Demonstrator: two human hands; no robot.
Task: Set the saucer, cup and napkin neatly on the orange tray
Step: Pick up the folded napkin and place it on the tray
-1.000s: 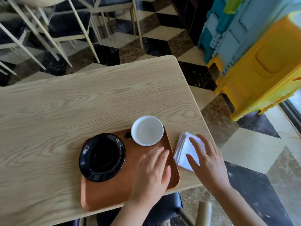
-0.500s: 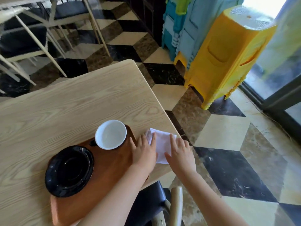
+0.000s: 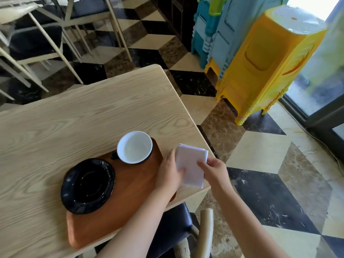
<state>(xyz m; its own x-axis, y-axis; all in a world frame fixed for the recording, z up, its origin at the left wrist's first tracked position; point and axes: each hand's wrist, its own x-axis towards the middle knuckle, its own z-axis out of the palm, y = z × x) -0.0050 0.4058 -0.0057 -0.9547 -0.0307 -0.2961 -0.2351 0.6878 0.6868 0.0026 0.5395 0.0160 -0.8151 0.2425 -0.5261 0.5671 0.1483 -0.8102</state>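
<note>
An orange-brown tray (image 3: pixel 128 194) lies near the front edge of the wooden table (image 3: pixel 74 123). A black saucer (image 3: pixel 87 185) rests on the tray's left part. The cup (image 3: pixel 134 147), white inside and dark outside, stands upright at the tray's far right corner. A folded white napkin (image 3: pixel 191 164) lies just right of the tray, by the table's corner. My left hand (image 3: pixel 169 174) grips the napkin's left edge, and my right hand (image 3: pixel 214 170) pinches its right edge. Whether the napkin is lifted off the table I cannot tell.
The table's right edge and rounded corner run close to the napkin. A dark-cushioned chair (image 3: pixel 175 228) sits under the front edge. Stacked yellow stools (image 3: pixel 266 66) and blue stools (image 3: pixel 219 28) stand on the tiled floor to the right. More chairs (image 3: pixel 37 41) stand at the back left.
The head turned right, shifting the tray leftward in view. My left hand moved off the tray onto the napkin. Both hands went from resting flat to gripping the napkin's edges.
</note>
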